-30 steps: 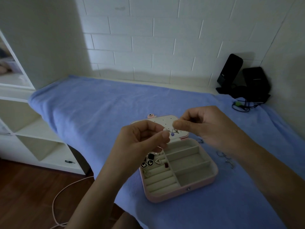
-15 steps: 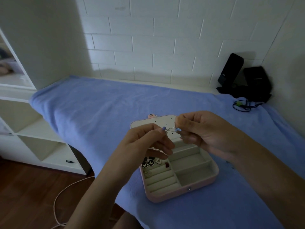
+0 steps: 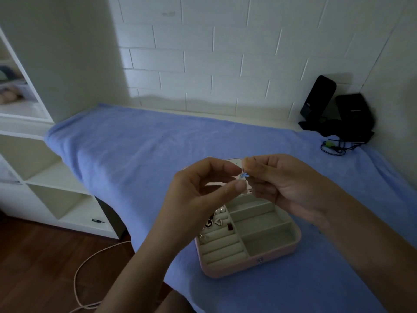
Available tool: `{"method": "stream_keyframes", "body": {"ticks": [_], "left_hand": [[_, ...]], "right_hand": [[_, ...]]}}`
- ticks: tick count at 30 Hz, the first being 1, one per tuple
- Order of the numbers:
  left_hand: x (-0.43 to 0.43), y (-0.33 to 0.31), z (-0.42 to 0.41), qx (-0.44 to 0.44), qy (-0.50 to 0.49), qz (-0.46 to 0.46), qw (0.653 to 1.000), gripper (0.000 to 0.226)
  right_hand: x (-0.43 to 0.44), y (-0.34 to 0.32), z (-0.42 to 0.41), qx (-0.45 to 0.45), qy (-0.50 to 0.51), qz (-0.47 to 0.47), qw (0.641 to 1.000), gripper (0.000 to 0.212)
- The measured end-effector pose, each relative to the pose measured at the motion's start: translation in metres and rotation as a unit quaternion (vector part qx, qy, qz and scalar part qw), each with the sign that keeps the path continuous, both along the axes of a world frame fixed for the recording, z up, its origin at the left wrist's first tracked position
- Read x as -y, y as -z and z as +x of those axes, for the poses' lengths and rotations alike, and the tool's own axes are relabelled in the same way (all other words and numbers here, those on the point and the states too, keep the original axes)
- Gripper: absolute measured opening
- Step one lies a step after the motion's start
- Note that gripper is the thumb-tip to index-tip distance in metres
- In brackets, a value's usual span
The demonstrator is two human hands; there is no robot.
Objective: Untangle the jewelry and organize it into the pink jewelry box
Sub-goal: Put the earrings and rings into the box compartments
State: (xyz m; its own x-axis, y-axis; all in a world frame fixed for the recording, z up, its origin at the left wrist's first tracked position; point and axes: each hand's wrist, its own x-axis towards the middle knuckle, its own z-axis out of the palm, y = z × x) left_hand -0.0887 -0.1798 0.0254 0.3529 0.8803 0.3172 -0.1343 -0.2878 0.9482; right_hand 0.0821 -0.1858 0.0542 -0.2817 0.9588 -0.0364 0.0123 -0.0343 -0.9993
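Note:
The open pink jewelry box lies on the blue towel, its cream compartments facing up. Several earrings sit in its left ring rolls. Above the box, my left hand and my right hand meet fingertip to fingertip. Between them is a small piece of jewelry with blue beads. My right thumb and forefinger pinch it from above, and my left fingertips pinch it from the left and below. The box lid is mostly hidden behind my hands.
The blue towel covers a table against a white brick wall. Black devices with cables stand at the back right corner. White shelves are at the left, and a cord lies on the wooden floor.
Both hands have drawn closer together over the box lid. The blue beads, earlier spread apart between the hands, now sit bunched at the fingertips.

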Motion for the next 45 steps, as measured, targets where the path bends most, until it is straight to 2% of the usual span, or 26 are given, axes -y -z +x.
{"method": "stream_keyframes", "body": {"ticks": [2,5,9,12,14,18,21,23,27,31,33,37,40,45], "left_hand": [[0.001,0.001,0.001,-0.004,-0.009,0.014,1.0,0.018],[0.003,0.001,0.002,-0.011,0.015,-0.019,1.0,0.015],[0.002,0.003,0.001,0.045,0.083,-0.087,0.992,0.009],[0.0,0.003,0.001,0.069,0.078,-0.12,0.987,0.012],[-0.002,0.005,0.001,0.048,0.039,-0.102,0.993,0.003],[-0.002,0.012,-0.002,0.0,-0.058,0.013,0.998,0.018],[0.0,0.012,-0.003,-0.04,-0.099,0.088,0.99,0.015],[0.0,0.011,-0.003,-0.058,-0.109,0.1,0.987,0.014],[0.001,0.01,-0.003,-0.054,-0.092,0.098,0.989,0.013],[0.002,0.008,-0.001,-0.044,-0.095,0.081,0.991,0.01],[0.002,0.009,-0.002,-0.05,-0.092,0.076,0.992,0.012],[0.004,0.012,-0.003,-0.08,-0.1,0.134,0.983,0.02],[0.006,0.011,-0.002,-0.068,-0.147,0.197,0.967,0.018],[0.008,0.008,-0.003,-0.065,-0.161,0.208,0.963,0.014]], "right_hand": [[0.002,-0.001,-0.002,-0.007,-0.012,-0.015,1.0,0.032],[0.002,0.001,-0.004,-0.027,-0.025,-0.062,0.997,0.029],[-0.001,0.007,-0.005,-0.064,-0.049,-0.109,0.991,0.032],[0.0,0.009,-0.008,-0.092,-0.027,-0.12,0.988,0.036],[0.0,0.011,-0.011,-0.09,-0.005,-0.096,0.991,0.035],[0.003,0.008,-0.016,0.008,0.055,0.011,0.998,0.028],[0.006,0.007,-0.019,0.062,0.077,0.055,0.994,0.03],[0.006,0.007,-0.019,0.068,0.077,0.06,0.993,0.03],[0.005,0.008,-0.017,0.054,0.046,0.032,0.997,0.028],[0.001,0.012,-0.013,-0.042,-0.001,-0.074,0.996,0.026],[0.001,0.012,-0.012,-0.068,-0.008,-0.097,0.993,0.026],[0.001,0.011,-0.014,-0.071,0.016,-0.09,0.993,0.025],[0.002,0.01,-0.015,-0.089,0.012,-0.102,0.991,0.025],[0.004,0.01,-0.016,-0.11,0.008,-0.131,0.985,0.026]]}}
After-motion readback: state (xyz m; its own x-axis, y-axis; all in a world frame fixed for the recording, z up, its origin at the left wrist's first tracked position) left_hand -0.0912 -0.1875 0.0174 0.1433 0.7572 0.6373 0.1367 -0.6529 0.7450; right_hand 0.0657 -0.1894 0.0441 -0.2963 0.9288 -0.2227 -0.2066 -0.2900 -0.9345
